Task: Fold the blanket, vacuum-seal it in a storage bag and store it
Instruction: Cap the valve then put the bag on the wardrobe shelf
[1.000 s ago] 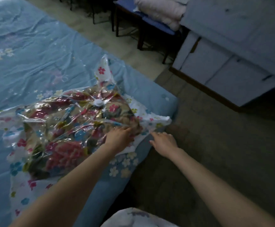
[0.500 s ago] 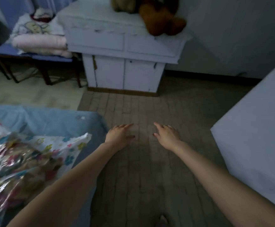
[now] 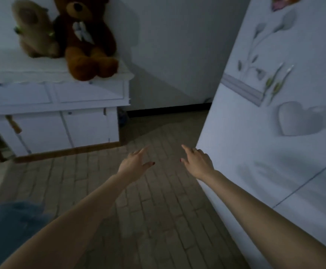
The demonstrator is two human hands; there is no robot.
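Hands, left hand (image 3: 134,164), right hand (image 3: 198,163), empty, two plush toys (image 3: 61,35).

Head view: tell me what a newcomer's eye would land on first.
The dark brown teddy bear sitting on top of the white cabinet at upper left, with a tan plush toy beside it. Then the two bare hands, left hand and right hand, stretched out empty over the brick floor, the right one next to a white wardrobe with flower decoration.

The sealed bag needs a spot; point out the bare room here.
Bare brick floor runs between the white cabinet and the wardrobe, beyond both empty hands. The cabinet top is crowded with two teddy bears. The bed corner borders the left.
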